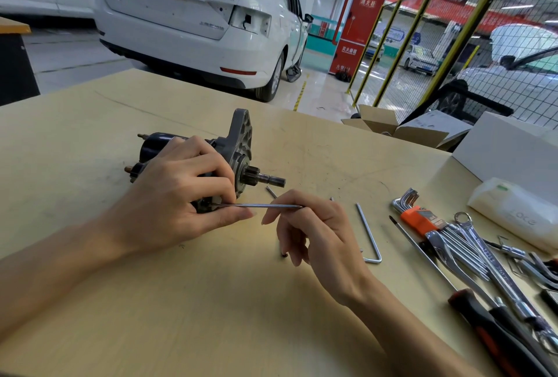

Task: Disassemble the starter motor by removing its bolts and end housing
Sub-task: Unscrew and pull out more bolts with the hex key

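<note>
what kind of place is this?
Likely a car repair or training workshop: a white car parked behind the table, wrenches laid out on it, and a starter motor being taken apart by hand.

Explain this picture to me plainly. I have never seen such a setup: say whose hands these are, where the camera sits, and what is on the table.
One camera, worn on a person's head, looks down at their own bare hands. The left hand grips the starter motor on the wooden table. The right hand pinches a long thin bolt whose far end is at the motor. To the right lie a loose hex key, an orange-holdered hex key set, wrenches and a screwdriver.
</note>
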Tool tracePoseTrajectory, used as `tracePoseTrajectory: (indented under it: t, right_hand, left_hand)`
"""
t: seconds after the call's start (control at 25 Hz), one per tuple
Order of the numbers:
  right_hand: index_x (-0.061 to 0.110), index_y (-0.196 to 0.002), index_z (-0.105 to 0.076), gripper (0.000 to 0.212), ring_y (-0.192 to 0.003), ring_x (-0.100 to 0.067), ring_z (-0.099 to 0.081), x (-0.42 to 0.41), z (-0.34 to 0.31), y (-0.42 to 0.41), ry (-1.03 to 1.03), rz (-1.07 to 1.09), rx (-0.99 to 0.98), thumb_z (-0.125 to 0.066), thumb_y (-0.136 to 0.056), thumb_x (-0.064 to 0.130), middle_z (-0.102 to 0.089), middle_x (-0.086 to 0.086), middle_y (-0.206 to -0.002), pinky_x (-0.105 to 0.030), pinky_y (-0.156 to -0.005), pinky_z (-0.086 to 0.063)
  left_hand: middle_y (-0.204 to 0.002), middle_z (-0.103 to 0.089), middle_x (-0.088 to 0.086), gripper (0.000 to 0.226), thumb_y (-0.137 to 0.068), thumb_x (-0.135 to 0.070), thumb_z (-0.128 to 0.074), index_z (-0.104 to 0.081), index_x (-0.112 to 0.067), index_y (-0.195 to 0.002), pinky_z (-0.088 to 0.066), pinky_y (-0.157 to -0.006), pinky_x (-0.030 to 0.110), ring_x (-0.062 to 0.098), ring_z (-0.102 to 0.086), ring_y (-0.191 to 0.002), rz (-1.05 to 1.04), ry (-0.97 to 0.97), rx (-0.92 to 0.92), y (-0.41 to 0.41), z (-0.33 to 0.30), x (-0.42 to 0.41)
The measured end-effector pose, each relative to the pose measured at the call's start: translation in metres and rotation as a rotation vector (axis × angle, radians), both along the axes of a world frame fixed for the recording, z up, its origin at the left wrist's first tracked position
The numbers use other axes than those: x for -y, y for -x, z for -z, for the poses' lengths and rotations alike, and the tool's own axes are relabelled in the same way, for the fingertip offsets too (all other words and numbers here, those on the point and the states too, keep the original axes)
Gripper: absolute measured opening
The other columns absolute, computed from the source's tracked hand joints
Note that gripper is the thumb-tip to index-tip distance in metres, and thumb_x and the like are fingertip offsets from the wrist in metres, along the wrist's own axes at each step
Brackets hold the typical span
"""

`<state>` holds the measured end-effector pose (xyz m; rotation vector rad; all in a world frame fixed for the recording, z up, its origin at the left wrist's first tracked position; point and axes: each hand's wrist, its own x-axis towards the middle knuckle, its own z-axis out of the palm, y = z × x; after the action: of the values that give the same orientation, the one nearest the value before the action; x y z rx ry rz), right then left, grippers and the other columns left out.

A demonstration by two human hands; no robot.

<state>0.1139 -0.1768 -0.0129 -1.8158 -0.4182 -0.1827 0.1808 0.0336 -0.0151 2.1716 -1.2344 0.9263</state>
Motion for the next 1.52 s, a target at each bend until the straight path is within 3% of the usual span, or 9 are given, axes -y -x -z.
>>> tracePoseTrajectory:
  t: [0.56,0.8,1.2,1.52]
  right_hand:
    - [0.028,-0.09,-0.065,0.025,-0.046,-0.012,-0.045,-0.0016,0.0019,-0.0018,0.059,0.171,0.029,-0.045,-0.087,0.013,-0.055,-0.002,-0.053,-0.026,-0.046,-0.04]
    - [0.024,-0.095,-0.064,0.019,-0.045,-0.01,-0.045,-0.0015,0.0025,-0.0025,0.055,0.208,0.045,-0.05,-0.099,0.012,-0.055,-0.003,-0.054,-0.024,-0.045,-0.039]
    - [0.026,-0.095,-0.065,0.016,-0.048,-0.009,-0.048,-0.0012,0.0038,-0.0038,0.055,0.28,0.071,-0.054,-0.098,0.015,-0.058,-0.008,-0.062,-0.03,-0.046,-0.041]
    - [0.015,-0.092,-0.066,0.02,-0.042,-0.016,-0.042,0.001,-0.0002,-0.0034,-0.099,0.24,-0.004,-0.048,-0.101,0.014,-0.052,-0.007,-0.055,-0.02,-0.041,-0.035]
  left_hand:
    - [-0.084,-0.065,-0.011,0.036,-0.088,-0.05,-0.061,-0.073,-0.023,-0.068,-0.04,-0.075,0.041,0.015,-0.054,-0.088,0.011,0.019,-0.022,-0.0014,0.0007,-0.0005]
    - [-0.083,-0.066,-0.01,0.034,-0.087,-0.049,-0.062,-0.074,-0.022,-0.069,-0.042,-0.073,0.044,0.016,-0.055,-0.087,0.012,0.022,-0.018,-0.0016,0.0007,0.0001]
    - [-0.083,-0.066,-0.01,0.034,-0.086,-0.049,-0.063,-0.074,-0.022,-0.068,-0.042,-0.074,0.044,0.018,-0.056,-0.087,0.011,0.02,-0.014,-0.0012,0.0015,0.0002]
    - [-0.083,-0.066,-0.008,0.038,-0.086,-0.05,-0.062,-0.073,-0.02,-0.067,-0.044,-0.074,0.045,0.021,-0.057,-0.085,0.011,0.033,-0.013,-0.0007,0.0008,0.0005]
